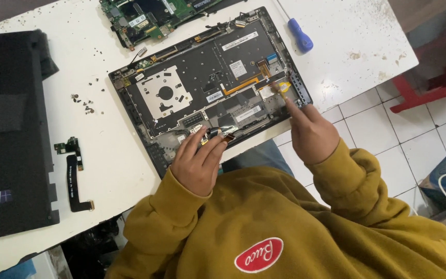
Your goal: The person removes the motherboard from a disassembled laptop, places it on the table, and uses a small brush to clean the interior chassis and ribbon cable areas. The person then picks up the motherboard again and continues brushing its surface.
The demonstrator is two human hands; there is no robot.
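An opened laptop base (202, 77) lies upside down on the white table (99, 155), its black inner frame and orange ribbon cables exposed. My left hand (198, 157) rests at the base's near edge, fingers pinching a small black and orange ribbon connector (218, 134). My right hand (309, 133) sits at the right end of the base and holds a thin yellow-handled tool (283, 89) whose tip touches the area near a round yellow part. Both sleeves are mustard yellow.
A green circuit board (150, 15) lies at the far edge. A blue-handled screwdriver (299, 33) is at the far right. Loose screws (82, 103) and a small board with black flat cable (73, 175) lie left. A black laptop cover (11, 134) fills the left side. Red stool (434, 77) stands on tiled floor.
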